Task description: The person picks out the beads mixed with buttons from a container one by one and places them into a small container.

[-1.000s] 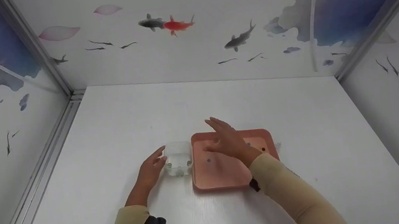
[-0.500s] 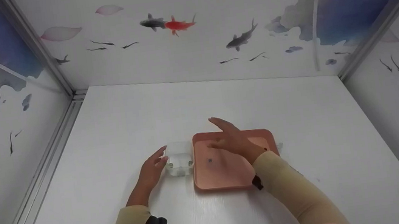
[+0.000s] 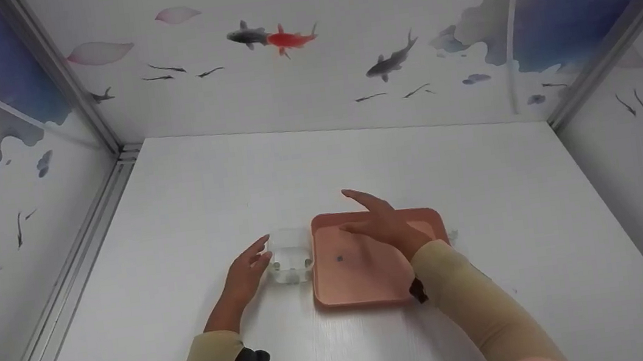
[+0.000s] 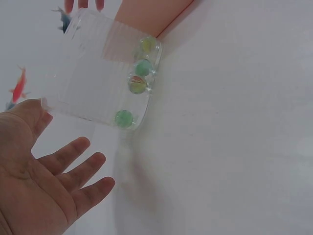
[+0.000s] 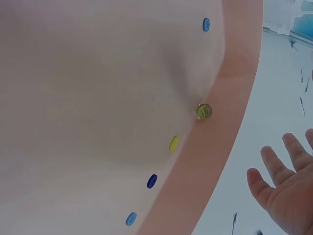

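My left hand (image 3: 244, 279) is beside a clear plastic container (image 3: 289, 239), its fingers spread. In the left wrist view a fingertip (image 4: 43, 105) is right at the container's rim, and several green and yellowish glass marbles (image 4: 123, 118) lie along its bottom. Over the shallow pink tray (image 3: 365, 285) is my right hand (image 3: 385, 225), fingers extended and thumb apart, nothing seen held. The right wrist view shows a marble (image 5: 204, 111) against the tray wall, plus a yellow button (image 5: 173, 143), a dark blue button (image 5: 152, 181) and light blue buttons (image 5: 131, 219) on the tray floor.
The tray stands on a white table (image 3: 206, 188), just right of the container. A small clear thing (image 3: 453, 237) lies by the tray's right edge. White walls painted with fish (image 3: 289, 39) enclose the back and sides.
My right hand has drifted slightly right over the tray, and the marble and buttons near it have become hidden in the head view. The left hand and container stay put.
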{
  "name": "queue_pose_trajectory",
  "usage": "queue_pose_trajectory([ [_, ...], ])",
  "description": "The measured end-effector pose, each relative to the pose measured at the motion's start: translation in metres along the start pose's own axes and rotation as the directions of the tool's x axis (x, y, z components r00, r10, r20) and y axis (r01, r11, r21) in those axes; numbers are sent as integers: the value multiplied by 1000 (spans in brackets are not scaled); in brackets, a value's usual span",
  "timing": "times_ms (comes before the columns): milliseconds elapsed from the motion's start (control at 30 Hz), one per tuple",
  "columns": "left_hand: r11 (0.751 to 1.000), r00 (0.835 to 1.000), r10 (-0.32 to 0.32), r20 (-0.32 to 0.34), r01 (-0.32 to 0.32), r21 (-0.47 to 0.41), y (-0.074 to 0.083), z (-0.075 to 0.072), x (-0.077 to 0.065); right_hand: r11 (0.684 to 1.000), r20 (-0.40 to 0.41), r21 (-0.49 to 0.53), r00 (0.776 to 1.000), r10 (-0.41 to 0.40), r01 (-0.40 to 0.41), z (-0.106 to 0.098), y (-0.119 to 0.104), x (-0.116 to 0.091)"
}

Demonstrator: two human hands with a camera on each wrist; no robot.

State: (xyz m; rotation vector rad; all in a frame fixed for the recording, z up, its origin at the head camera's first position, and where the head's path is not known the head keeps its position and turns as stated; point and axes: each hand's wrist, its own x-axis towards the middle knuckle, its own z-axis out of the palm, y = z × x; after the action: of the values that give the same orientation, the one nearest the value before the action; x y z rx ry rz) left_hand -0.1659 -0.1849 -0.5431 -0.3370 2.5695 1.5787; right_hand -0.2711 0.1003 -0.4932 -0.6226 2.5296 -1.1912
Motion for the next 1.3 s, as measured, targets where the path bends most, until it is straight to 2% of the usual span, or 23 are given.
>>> queue_pose_trajectory([
  [200,999,999,35,5,-35,-15,1,-1,-2,1000,-29,-3,1000,-10,10,-1,8,2],
  [367,999,999,41,7,-41,-22,0,-1,-2,998,-34,51,999,23,-21,-3,12,1],
  [667,997,997,74,4,-74,-36,0,-3,-4,994,-66,87,996,66,-61,-5,16,6],
  [900,997,997,76,-2,-76,-29,1,-3,-4,988,-73,113,991,113,-104,-4,19,8],
  [1067,997,997,75,6,-75,-20,0,-3,-3,989,-68,115,993,98,-90,-4,22,9],
  [1300,998,998,67,14,-67,-15,-1,-2,-2,995,-60,64,995,80,-76,-4,24,13],
])
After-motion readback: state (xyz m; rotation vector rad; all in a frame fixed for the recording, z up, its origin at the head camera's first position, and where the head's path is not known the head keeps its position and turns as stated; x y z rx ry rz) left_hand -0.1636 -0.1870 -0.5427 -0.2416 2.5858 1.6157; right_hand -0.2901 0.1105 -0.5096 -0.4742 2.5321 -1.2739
